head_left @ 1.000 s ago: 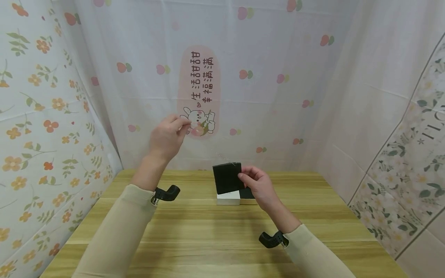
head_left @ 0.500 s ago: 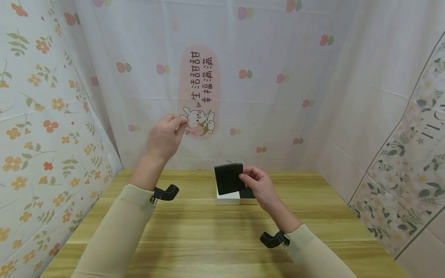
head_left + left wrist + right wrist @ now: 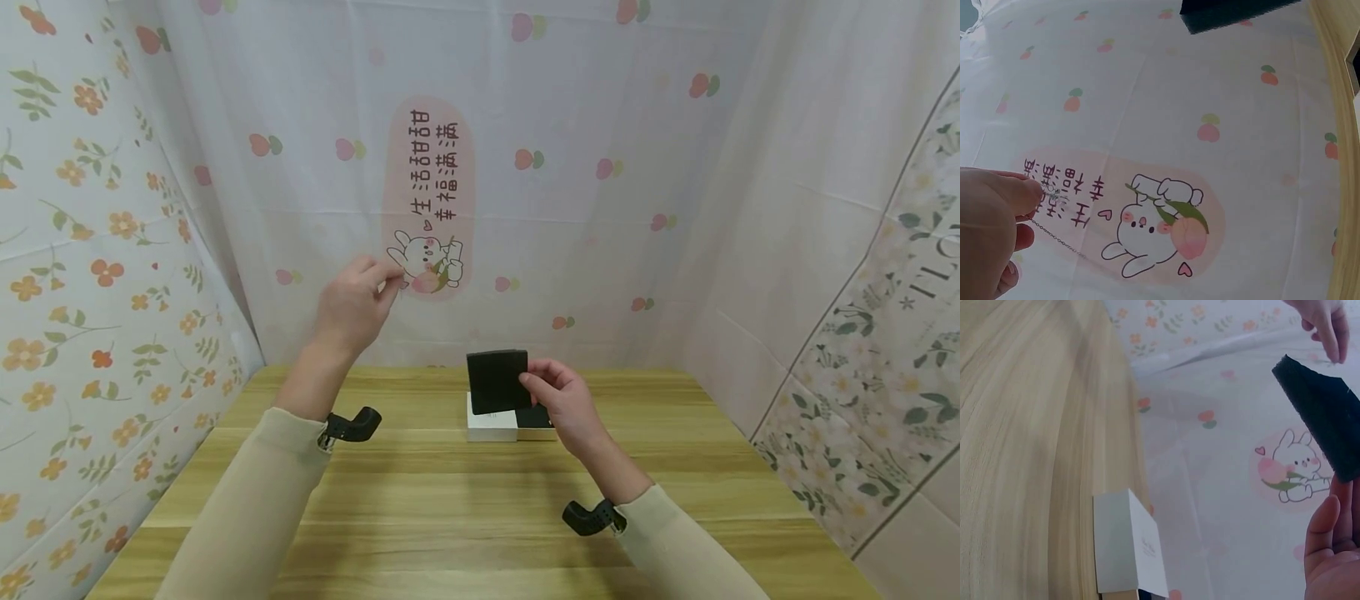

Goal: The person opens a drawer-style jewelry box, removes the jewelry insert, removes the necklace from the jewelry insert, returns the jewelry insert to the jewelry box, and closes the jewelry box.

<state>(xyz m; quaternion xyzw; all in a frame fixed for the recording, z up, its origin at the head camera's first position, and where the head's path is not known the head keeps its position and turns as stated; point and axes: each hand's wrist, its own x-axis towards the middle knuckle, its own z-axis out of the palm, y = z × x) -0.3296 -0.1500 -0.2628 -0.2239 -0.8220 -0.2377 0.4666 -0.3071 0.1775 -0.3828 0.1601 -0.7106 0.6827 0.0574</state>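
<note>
My left hand (image 3: pixel 352 304) is raised in front of the back curtain, thumb and fingertips pinching a fine silver chain necklace (image 3: pixel 1060 242). The chain trails away from the fingertips in the left wrist view, with a small glinting piece by the thumb. Lower and to the right, my right hand (image 3: pixel 561 400) grips a square black foam pad (image 3: pixel 497 382) by its right edge. The pad stands nearly upright, its flat face towards the head camera. Behind and below the pad, a small white box lid (image 3: pixel 492 428) sits on the wooden table.
A box part with a black inside (image 3: pixel 536 418) stands right beside the white lid. The wooden table (image 3: pixel 420 517) ends at a white printed curtain (image 3: pixel 585 242) at the back. Flowered cloths hang at the left and right sides.
The foam pad has moved slightly right and turned straighter. Chain glints seen earlier by its top edge no longer show there. My left hand has dropped slightly and shifted left.
</note>
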